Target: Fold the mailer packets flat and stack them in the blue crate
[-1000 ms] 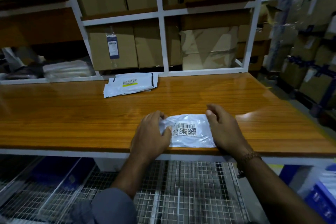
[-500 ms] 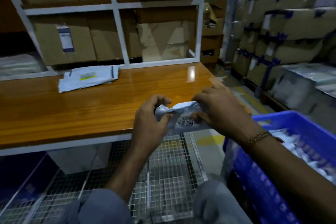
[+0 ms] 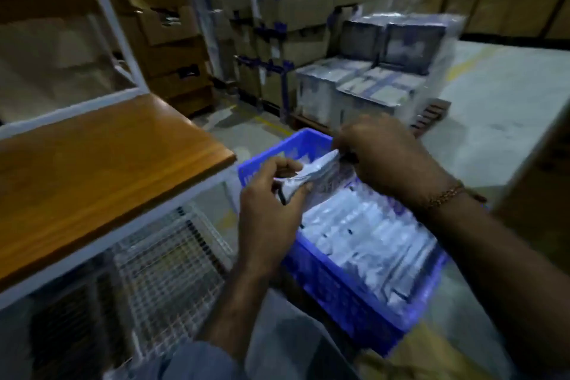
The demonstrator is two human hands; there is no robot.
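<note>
Both hands share a grip on one white mailer packet (image 3: 303, 174): the left hand (image 3: 271, 210) has its fingers curled round the packet's near-left end, thumb pressed on top, and the right hand (image 3: 382, 154) pinches the far-right end between curled fingers. The packet runs slantwise between the two grips, crumpled and partly folded, with a dark strip showing at the left end. It is held in the air above the far-left part of the blue crate (image 3: 348, 296), not touching what lies inside.

The crate stands on the floor to the right of the tabletop (image 3: 101, 170), its far-left corner near the tabletop's right end. Inside it lies a layer of white packets (image 3: 370, 234), set side by side in rows; blur hides how many there are. The right wrist wears a thin bracelet (image 3: 447, 194).

Under the tabletop a wire-mesh basket (image 3: 166, 271) shows at the near left. Farther off stand stacked cardboard cartons (image 3: 287, 9) and a pallet of film-wrapped boxes (image 3: 385, 65) on the grey floor
</note>
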